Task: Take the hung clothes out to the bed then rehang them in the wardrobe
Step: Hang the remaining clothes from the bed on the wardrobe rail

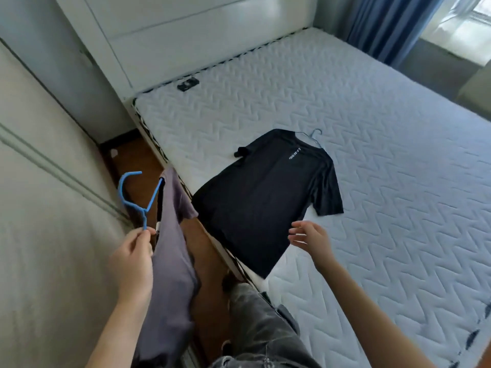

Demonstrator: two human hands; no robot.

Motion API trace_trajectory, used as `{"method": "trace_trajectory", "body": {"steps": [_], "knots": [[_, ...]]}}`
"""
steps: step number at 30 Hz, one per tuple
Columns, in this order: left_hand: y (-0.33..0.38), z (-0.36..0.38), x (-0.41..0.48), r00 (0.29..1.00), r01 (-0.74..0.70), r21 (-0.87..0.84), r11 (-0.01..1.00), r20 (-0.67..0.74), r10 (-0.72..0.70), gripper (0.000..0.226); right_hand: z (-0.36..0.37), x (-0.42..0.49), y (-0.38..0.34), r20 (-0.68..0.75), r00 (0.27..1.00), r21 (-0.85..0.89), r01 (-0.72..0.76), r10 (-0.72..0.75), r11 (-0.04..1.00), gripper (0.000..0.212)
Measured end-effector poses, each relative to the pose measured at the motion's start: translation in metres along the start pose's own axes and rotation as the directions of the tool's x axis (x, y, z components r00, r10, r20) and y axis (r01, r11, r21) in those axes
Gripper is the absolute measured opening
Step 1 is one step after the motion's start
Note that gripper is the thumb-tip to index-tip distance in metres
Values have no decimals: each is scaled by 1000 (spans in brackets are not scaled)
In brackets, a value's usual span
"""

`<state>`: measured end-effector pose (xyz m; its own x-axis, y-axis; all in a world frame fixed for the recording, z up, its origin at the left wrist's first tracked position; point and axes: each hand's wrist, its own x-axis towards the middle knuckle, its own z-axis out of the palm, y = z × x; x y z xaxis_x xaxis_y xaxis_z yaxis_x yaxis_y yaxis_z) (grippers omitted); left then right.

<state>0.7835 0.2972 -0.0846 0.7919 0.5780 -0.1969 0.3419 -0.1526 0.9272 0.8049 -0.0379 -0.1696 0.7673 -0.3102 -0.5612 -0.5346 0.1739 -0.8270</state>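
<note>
A black T-shirt (268,192) lies flat on the white quilted bed (385,181), still on a thin hanger whose hook (314,134) sticks out at the collar; its hem hangs a little over the bed's near edge. My left hand (132,261) pinches a blue plastic hanger (135,193) that carries a purple-grey T-shirt (170,261), hanging over the floor beside the bed. My right hand (310,236) hovers with fingers apart just right of the black shirt's hem, holding nothing.
A pale wardrobe door (47,221) fills the left side. A narrow strip of brown wooden floor (204,261) runs between it and the bed. A small black object (188,84) lies by the white headboard (199,35). Blue curtains (393,25) and a window are at back right.
</note>
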Motion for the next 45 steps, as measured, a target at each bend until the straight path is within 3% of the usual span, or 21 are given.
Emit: {"method": "trace_trajectory", "body": {"steps": [8,14,21,24,27,31,36,40,45], "knots": [[41,152,172,996,39,52,998,76,-43,25,27,218,-96,-141,989,116,-16,33,993,23],[22,296,292,977,131,18,991,168,-132,22,32,437,-139,-291,956,201,19,41,979,21],[-60,460,378,954,278,-159,947,164,-253,21,54,672,-109,-349,929,352,6,125,936,19],[-91,499,387,936,313,-150,938,214,-278,20,62,728,-97,-340,914,475,-35,220,879,33],[-110,520,381,910,303,-113,946,329,-252,21,64,769,-86,-279,937,606,3,209,796,45],[-118,518,368,882,315,-39,948,380,-278,21,69,789,-93,-198,954,741,-4,224,672,20],[-97,491,372,902,289,-36,957,344,-259,23,90,762,-132,-363,900,766,141,241,627,34],[-64,448,379,936,242,-13,970,267,-230,23,112,669,-146,-303,935,701,90,182,707,27],[-17,358,365,966,151,34,988,205,-155,24,137,499,-148,-173,984,398,36,37,917,25]]}}
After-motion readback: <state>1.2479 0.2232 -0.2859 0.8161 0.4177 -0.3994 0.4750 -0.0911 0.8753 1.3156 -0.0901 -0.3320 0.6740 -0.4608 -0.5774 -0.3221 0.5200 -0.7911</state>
